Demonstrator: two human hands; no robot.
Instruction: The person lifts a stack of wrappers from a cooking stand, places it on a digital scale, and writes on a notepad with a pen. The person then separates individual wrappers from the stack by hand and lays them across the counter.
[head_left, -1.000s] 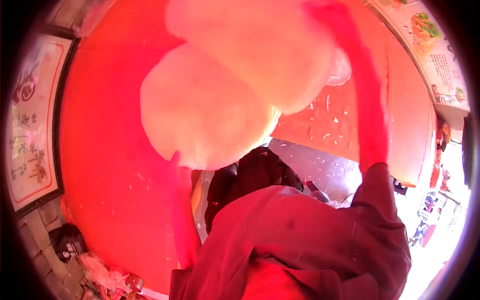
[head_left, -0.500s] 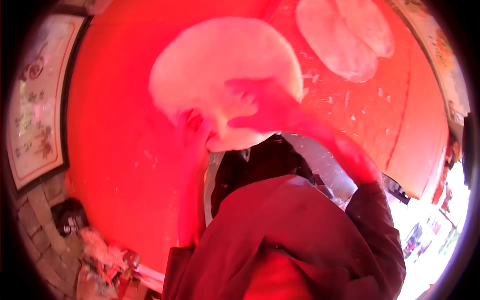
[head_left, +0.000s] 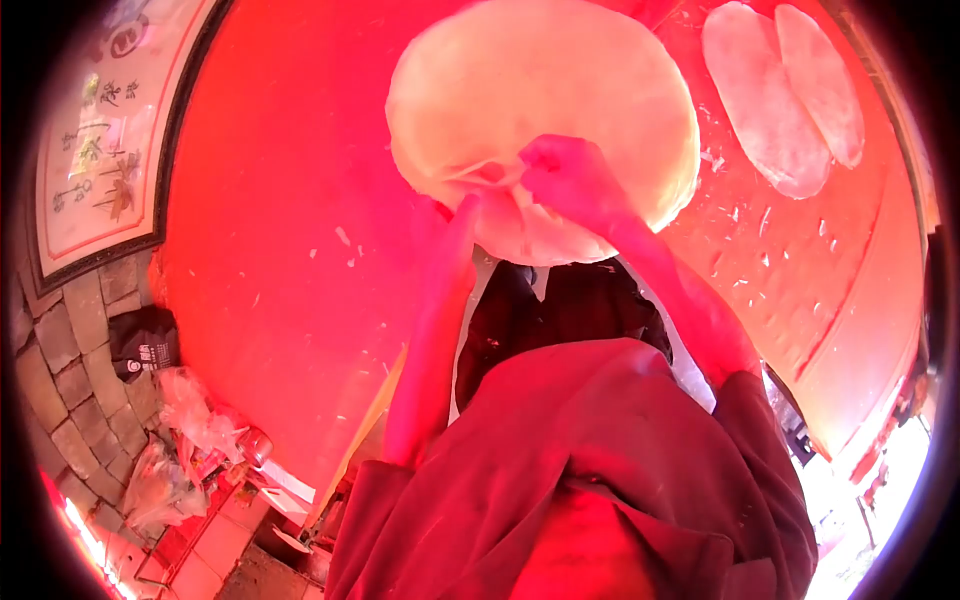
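Note:
A large, round, pale sheet of dough point(head_left: 540, 80) lies on the red-lit table, its near edge hanging toward my body. My right hand point(head_left: 575, 180) is closed over the near part of the sheet, its fingers pinched together on the dough. At the sheet's lower left edge is my left hand point(head_left: 452, 235), thumb against the dough and the other fingers partly hidden; it appears to hold that edge. Between the two hands the dough is creased into a fold with a small hollow.
Two long, flat pale pieces point(head_left: 765, 100) lie at the upper right of the red table point(head_left: 290, 190). White scraps are scattered on its surface. A framed sign with writing point(head_left: 100, 150) stands at the left. Below it are a black bag point(head_left: 143, 342) and plastic bags point(head_left: 195, 410) on brick paving.
My right hand has gone from spread fingers to a pinch on the dough. The left hand stays at the sheet's edge. The whole view has shifted, so things appear farther right and higher.

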